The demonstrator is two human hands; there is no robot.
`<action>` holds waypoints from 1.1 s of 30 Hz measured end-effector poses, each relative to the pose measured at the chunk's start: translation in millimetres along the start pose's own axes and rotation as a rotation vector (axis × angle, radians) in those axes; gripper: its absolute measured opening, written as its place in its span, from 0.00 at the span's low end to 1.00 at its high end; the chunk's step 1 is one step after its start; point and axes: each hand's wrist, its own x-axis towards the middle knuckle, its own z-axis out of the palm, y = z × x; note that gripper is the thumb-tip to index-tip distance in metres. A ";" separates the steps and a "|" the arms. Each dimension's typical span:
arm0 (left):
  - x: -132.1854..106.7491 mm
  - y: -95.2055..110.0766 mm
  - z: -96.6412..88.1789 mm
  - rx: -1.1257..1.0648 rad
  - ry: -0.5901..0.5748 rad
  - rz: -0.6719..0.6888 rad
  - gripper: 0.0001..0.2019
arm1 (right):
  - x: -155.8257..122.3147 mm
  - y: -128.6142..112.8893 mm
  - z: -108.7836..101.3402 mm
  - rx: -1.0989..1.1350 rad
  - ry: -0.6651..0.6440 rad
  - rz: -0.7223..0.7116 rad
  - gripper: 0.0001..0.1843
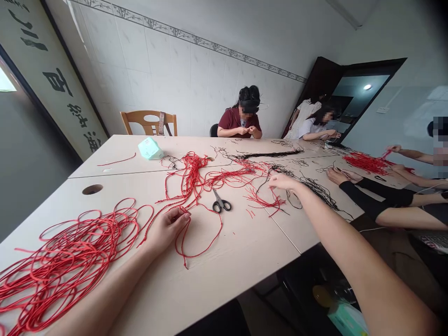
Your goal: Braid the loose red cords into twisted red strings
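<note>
The left grip (171,223) is closed on a red cord (185,260), looped on the bench (241,261); whether anything is held by the right grip (282,182) cannot be told. Scissors (219,202) are laid between. The contents of a green container (149,148) beyond are hidden.

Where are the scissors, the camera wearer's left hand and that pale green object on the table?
Scissors (219,202): head view, where blades meet handles.
Left hand (168,225): head view, back of the hand.
Pale green object (149,148): head view, middle of its side.
</note>
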 end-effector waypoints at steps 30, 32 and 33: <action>-3.9 14.3 -36.4 -0.311 -0.082 -0.122 0.16 | -61.2 -189.9 174.9 0.600 -0.622 -0.512 0.14; -2.8 13.0 -37.8 -0.312 -0.018 -0.127 0.16 | -60.0 -190.3 179.6 0.605 -0.595 -0.505 0.14; -2.5 12.5 -38.1 -0.317 0.007 -0.129 0.16 | -59.1 -190.4 181.5 0.604 -0.586 -0.509 0.14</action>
